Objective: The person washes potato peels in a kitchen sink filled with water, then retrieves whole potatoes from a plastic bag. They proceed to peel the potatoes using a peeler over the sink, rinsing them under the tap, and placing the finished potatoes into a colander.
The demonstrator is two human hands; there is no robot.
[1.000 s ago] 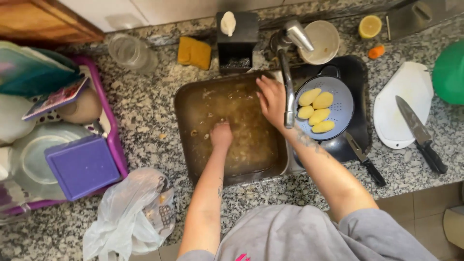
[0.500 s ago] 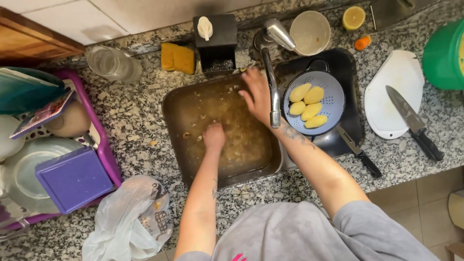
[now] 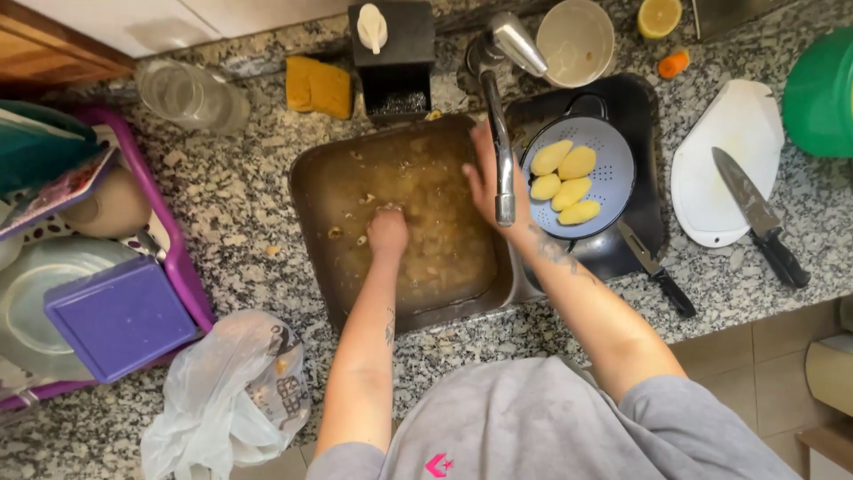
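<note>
Down in the murky steel sink, my left hand presses curled fingers into peel scraps, while my right hand, fingers together, lies flat beneath the chrome tap.

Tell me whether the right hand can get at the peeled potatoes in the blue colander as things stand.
Probably yes. The right hand is by the faucet, next to the blue colander; the peeled potatoes lie uncovered, with only the spout between.

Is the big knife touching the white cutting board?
Touching. The head view shows the big knife lying across the white cutting board: its blade rests flat on the board's surface with no gap, while the black handle sticks out over the granite counter.
</note>
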